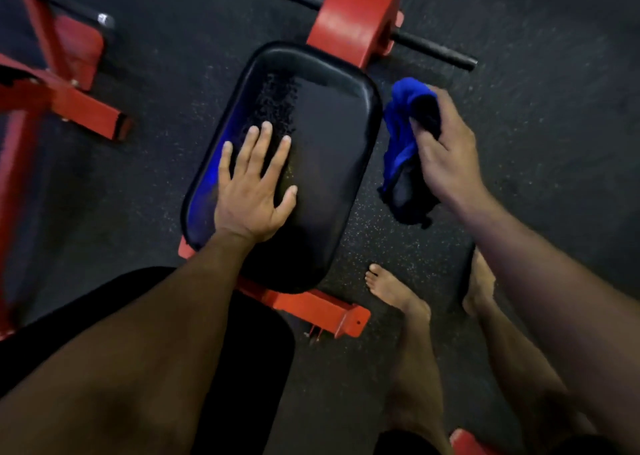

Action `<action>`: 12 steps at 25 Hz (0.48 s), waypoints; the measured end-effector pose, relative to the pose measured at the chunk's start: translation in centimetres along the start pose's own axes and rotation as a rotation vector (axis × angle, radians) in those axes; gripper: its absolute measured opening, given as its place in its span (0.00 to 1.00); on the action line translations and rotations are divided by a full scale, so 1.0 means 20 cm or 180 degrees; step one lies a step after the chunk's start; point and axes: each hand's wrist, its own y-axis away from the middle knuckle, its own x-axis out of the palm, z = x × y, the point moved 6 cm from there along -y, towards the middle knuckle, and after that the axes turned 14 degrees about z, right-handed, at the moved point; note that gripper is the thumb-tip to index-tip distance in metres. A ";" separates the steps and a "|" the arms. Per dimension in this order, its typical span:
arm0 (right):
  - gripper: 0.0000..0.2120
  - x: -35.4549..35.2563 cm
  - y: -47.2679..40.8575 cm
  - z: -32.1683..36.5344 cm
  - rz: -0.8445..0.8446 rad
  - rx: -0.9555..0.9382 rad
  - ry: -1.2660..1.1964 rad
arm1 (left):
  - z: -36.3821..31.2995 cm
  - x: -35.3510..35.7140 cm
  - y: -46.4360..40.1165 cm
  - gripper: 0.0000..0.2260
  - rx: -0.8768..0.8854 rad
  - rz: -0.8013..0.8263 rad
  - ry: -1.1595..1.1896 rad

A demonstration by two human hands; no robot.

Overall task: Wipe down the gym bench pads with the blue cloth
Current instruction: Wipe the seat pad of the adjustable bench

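Head view: the left grip [254,191] lies flat on the black bench pad [322,150], palm down, all 5 fingers straight and spread, holding nothing. Its fingertips reach toward a rough, speckled patch [277,105] on the pad surface just ahead of them, and a faint blue sheen shows on the pad edge beside its little finger.

The right grip [446,153] is off the pad, held over the floor [536,125] just beside the pad's right edge. Its fingers and thumb are curled round the blue cloth [403,115], which is bunched up; part of the cloth sticks out above the grip's fingers and the rest hangs down below it in dark folds. The cloth does not touch the pad; whether its lowest fold reaches the floor cannot be told.

Beyond the left grip's fingertips, at the pad's far end, stands a red roller pad [353,18] on a black bar [436,49]. Behind the left wrist, a red frame bar [311,307] runs under the near end of the pad. Below the right grip, 2 bare feet [391,288] stand on the dark speckled floor. Well to the left of the left grip sits another red frame [79,105].
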 end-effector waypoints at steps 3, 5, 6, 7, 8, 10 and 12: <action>0.20 0.16 0.02 -0.03 -0.0469 0.0222 -0.0504 | 0.03 0.00 0.03 0.33 0.0048 -0.0148 -0.0012; 0.23 0.30 -0.09 -0.01 -0.0605 0.0160 -0.0561 | 0.02 0.00 0.01 0.33 0.0139 -0.0218 0.0044; 0.24 0.34 -0.14 0.01 -0.0690 0.0139 -0.0543 | 0.02 0.00 0.01 0.33 0.0167 -0.0255 0.0053; 0.25 0.36 -0.16 0.02 -0.0813 0.0139 -0.0520 | 0.02 0.00 0.01 0.33 0.0183 -0.0277 0.0059; 0.26 0.38 -0.15 0.03 -0.0915 0.0139 -0.0448 | 0.02 0.01 0.02 0.33 0.0196 -0.0298 0.0063; 0.31 0.46 0.02 0.03 -0.0853 0.0089 -0.0105 | 0.03 0.01 0.02 0.33 0.0228 -0.0332 0.0086; 0.37 0.61 0.30 0.02 -0.0601 0.0032 0.0140 | 0.02 0.00 0.02 0.33 0.0247 -0.0368 0.0110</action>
